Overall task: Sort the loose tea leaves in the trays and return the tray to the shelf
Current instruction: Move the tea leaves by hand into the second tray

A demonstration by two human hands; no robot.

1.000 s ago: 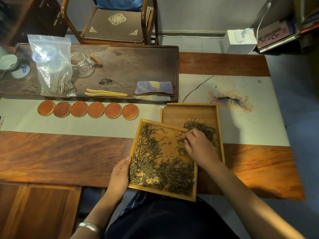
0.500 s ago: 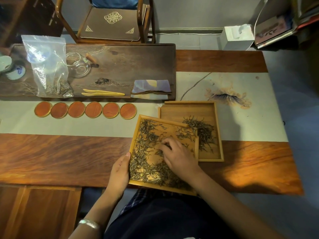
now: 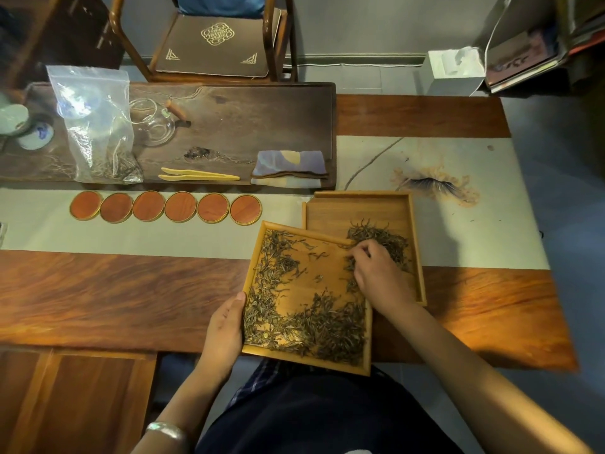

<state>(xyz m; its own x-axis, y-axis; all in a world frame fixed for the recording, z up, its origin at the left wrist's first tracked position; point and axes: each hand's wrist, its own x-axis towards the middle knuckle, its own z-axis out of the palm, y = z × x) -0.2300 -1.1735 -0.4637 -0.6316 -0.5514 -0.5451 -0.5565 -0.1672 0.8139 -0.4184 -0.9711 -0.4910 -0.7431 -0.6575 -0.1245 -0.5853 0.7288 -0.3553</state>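
A near wooden tray (image 3: 314, 290) holds loose tea leaves (image 3: 320, 329) along its left and front sides. It overhangs the table's front edge and its far right corner lies over a second wooden tray (image 3: 357, 211). That far tray holds a darker pile of leaves (image 3: 389, 239). My left hand (image 3: 226, 329) grips the near tray's left rim, thumb on top. My right hand (image 3: 376, 273) sits at the near tray's far right corner, fingers curled among leaves there. Whether it pinches any leaves is hidden.
Several round wooden coasters (image 3: 165, 207) line the cloth runner (image 3: 163, 237) to the left. A dark tea board (image 3: 229, 126) behind carries a plastic bag of tea (image 3: 98, 126), a glass pitcher (image 3: 154, 121), tweezers (image 3: 199, 175) and a folded cloth (image 3: 289, 168). A chair (image 3: 216, 44) stands beyond.
My right hand went from the far tray's pile to the near tray's middle, then back right to the near tray's far corner. Leaves in the tray's middle have thinned. My left hand kept its grip.
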